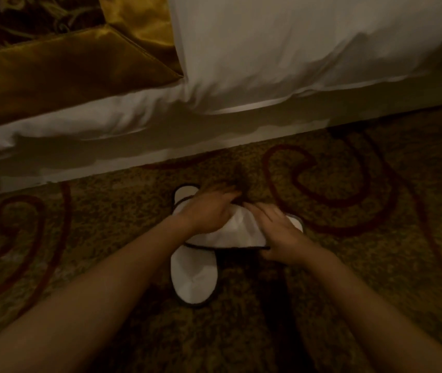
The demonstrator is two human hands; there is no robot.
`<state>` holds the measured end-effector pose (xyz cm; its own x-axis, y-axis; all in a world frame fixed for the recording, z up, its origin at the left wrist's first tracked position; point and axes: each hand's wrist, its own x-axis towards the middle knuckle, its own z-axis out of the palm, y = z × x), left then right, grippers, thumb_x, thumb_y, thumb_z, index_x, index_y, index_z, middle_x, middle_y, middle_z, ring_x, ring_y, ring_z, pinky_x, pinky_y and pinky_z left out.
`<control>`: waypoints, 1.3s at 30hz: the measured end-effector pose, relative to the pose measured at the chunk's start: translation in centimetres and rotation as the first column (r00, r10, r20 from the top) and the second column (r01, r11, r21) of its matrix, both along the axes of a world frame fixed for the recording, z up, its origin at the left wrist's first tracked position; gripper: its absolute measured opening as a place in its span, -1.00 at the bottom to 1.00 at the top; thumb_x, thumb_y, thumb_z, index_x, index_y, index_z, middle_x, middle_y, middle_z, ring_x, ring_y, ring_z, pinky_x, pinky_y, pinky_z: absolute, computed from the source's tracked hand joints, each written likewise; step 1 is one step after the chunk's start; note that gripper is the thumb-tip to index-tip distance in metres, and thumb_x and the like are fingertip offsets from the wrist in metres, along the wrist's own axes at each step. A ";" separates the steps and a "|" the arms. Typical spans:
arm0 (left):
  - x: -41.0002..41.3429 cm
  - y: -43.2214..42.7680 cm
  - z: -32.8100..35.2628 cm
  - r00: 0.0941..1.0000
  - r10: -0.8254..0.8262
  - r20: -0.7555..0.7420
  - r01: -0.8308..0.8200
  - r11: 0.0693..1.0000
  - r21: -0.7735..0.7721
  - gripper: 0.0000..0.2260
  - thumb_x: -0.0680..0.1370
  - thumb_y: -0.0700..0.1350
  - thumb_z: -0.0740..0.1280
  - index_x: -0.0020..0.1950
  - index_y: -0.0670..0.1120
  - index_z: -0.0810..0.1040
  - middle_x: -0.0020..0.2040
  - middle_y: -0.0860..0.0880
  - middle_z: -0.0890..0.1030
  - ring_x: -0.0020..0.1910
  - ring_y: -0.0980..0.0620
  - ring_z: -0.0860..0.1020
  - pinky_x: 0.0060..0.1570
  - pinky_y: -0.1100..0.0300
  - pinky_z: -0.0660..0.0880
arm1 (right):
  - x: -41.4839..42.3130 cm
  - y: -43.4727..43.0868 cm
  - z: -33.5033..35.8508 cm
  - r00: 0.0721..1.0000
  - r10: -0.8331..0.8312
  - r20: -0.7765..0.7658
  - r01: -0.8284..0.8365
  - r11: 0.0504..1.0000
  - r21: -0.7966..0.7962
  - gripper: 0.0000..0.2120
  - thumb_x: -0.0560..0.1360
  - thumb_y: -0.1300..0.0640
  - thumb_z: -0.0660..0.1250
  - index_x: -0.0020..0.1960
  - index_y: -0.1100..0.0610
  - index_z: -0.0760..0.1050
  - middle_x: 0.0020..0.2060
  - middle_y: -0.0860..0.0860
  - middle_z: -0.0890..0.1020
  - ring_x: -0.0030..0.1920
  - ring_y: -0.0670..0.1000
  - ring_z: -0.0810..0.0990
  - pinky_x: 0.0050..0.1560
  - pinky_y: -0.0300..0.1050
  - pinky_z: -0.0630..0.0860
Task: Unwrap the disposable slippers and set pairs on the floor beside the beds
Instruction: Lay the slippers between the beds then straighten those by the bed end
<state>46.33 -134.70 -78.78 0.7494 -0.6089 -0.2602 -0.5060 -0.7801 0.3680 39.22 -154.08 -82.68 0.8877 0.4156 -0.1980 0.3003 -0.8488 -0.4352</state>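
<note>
1. Two white slippers with dark trim are on the carpet, just beside the bed.
2. Lower slipper lies flat, lengthwise toward the bed. Its far end shows past the left hand.
3. Upper slipper sits crosswise on top of the lower one, so the pair forms a rough cross and is not side by side.
4. Left hand: fingers fairly straight, laid on the left part of the upper slipper. Looks like pressing with no grip, though motion blur makes this less than certain.
5. Right hand: fingers spread over the right end of the upper slipper, thumb at its near trimmed edge, so it pinches that end.
6. Both forearms are bare and reach in from the near edge of the view.
7. Bed: a white duvet overhangs the side, and a gold runner lies across it at left.
8. The carpet is mottled brown-gold with dark red scrolls.
</note>
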 end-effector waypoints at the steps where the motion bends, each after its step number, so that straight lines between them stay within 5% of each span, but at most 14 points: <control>1: 0.3 0.0 -0.1 0.996 -0.021 -0.088 0.024 0.999 0.034 -0.59 0.59 -0.05 0.17 0.45 -0.04 0.30 0.44 -0.09 0.38 0.40 -0.08 0.33 0.38 0.09 0.23 | 0.2 0.1 0.5 0.999 0.038 0.016 -0.038 0.999 -0.001 -0.01 0.30 0.06 0.45 0.51 0.00 -0.12 0.47 0.00 0.12 0.45 -0.01 0.04 0.42 -0.16 -0.08; 5: -0.1 0.0 -0.7 0.965 0.141 -0.222 -0.155 0.987 -0.044 -0.65 0.60 -0.09 0.19 0.38 -0.10 0.40 0.33 -0.13 0.50 0.25 -0.08 0.47 0.15 0.21 0.36 | 0.3 -0.2 1.9 0.988 0.070 0.139 -0.063 0.997 -0.055 -0.13 0.38 0.26 0.32 0.51 0.01 -0.11 0.52 -0.02 0.07 0.51 -0.04 -0.02 0.48 -0.14 -0.26; 8: -2.0 -0.8 -1.5 0.858 0.436 -0.271 -0.491 0.851 -0.185 -0.64 0.60 -0.11 0.20 0.39 -0.15 0.38 0.34 -0.17 0.48 0.29 -0.13 0.45 0.18 0.21 0.35 | -0.1 0.3 2.4 0.923 -0.328 0.203 0.303 0.942 0.143 -0.26 0.44 0.35 0.25 0.50 0.07 -0.02 0.51 0.07 0.13 0.52 0.03 0.02 0.47 -0.15 -0.11; 10: -3.5 -1.8 -2.1 0.712 0.579 -0.399 -0.684 0.699 -0.207 -0.62 0.61 -0.10 0.18 0.41 -0.18 0.34 0.36 -0.19 0.46 0.31 -0.16 0.43 0.23 0.15 0.36 | -0.5 1.4 2.4 0.739 -0.673 -0.003 0.641 0.702 0.310 -0.41 0.49 0.24 0.25 0.47 0.11 0.14 0.43 0.09 0.31 0.43 0.09 0.25 0.39 -0.11 0.15; 12: -5.1 -3.4 -2.7 0.571 0.628 -0.529 -0.794 0.586 -0.162 -0.60 0.61 -0.12 0.15 0.44 -0.18 0.28 0.39 -0.20 0.41 0.33 -0.16 0.41 0.27 0.13 0.33 | -0.8 2.8 1.7 0.613 -0.736 -0.288 0.788 0.543 0.291 -0.48 0.53 0.09 0.22 0.45 0.13 0.17 0.39 0.13 0.38 0.35 0.13 0.37 0.32 -0.04 0.31; 16: -7.9 -6.1 -4.1 0.443 0.690 -0.572 -0.853 0.521 -0.031 -0.56 0.61 -0.14 0.11 0.49 -0.15 0.20 0.46 -0.21 0.26 0.40 -0.19 0.30 0.41 0.02 0.26 | -1.5 3.8 -0.7 0.625 -0.721 -0.300 0.777 0.611 0.150 -0.42 0.53 0.15 0.23 0.47 0.20 0.09 0.40 0.21 0.30 0.37 0.18 0.33 0.36 0.02 0.29; 22: -8.8 -6.9 -4.6 0.497 0.670 -0.551 -0.791 0.612 0.030 -0.41 0.60 -0.02 0.15 0.55 -0.10 -0.05 0.52 -0.18 0.05 0.51 -0.17 0.02 0.46 0.06 0.08 | -0.8 3.0 -2.2 0.672 -0.726 -0.146 0.740 0.662 0.115 -0.54 0.53 0.20 0.22 0.39 0.26 0.23 0.31 0.22 0.38 0.31 0.16 0.37 0.34 -0.07 0.28; 27: -8.5 -7.2 -4.6 0.571 0.604 -0.555 -0.761 0.643 -0.083 -0.54 0.58 -0.08 0.18 0.47 -0.09 0.20 0.45 -0.15 0.15 0.43 -0.14 0.14 0.39 0.08 0.20 | 0.2 3.2 -2.9 0.679 -0.734 -0.005 0.734 0.679 0.029 -0.64 0.52 0.18 0.21 0.30 0.25 0.33 0.23 0.20 0.43 0.25 0.17 0.37 0.27 -0.05 0.28; 35: -8.5 -6.2 -4.8 0.620 0.549 -0.560 -0.725 0.673 -0.143 -0.51 0.55 -0.13 0.19 0.48 -0.07 0.20 0.45 -0.13 0.18 0.42 -0.12 0.18 0.40 0.12 0.19 | -0.3 3.7 -3.7 0.667 -0.738 0.107 0.740 0.672 0.028 -0.70 0.52 0.15 0.21 0.20 0.26 0.39 0.13 0.21 0.49 0.15 0.17 0.43 0.14 -0.04 0.35; 39: -8.7 -3.8 -5.1 0.717 0.661 -0.219 -0.693 0.710 -0.126 -0.43 0.53 0.01 0.23 0.50 -0.02 0.13 0.50 -0.14 0.16 0.45 -0.11 0.16 0.41 0.05 0.15 | -1.6 3.9 -3.5 0.721 -0.680 0.133 0.674 0.733 0.090 -0.45 0.49 -0.09 0.26 0.32 0.25 0.31 0.23 0.21 0.45 0.23 0.18 0.42 0.25 0.00 0.35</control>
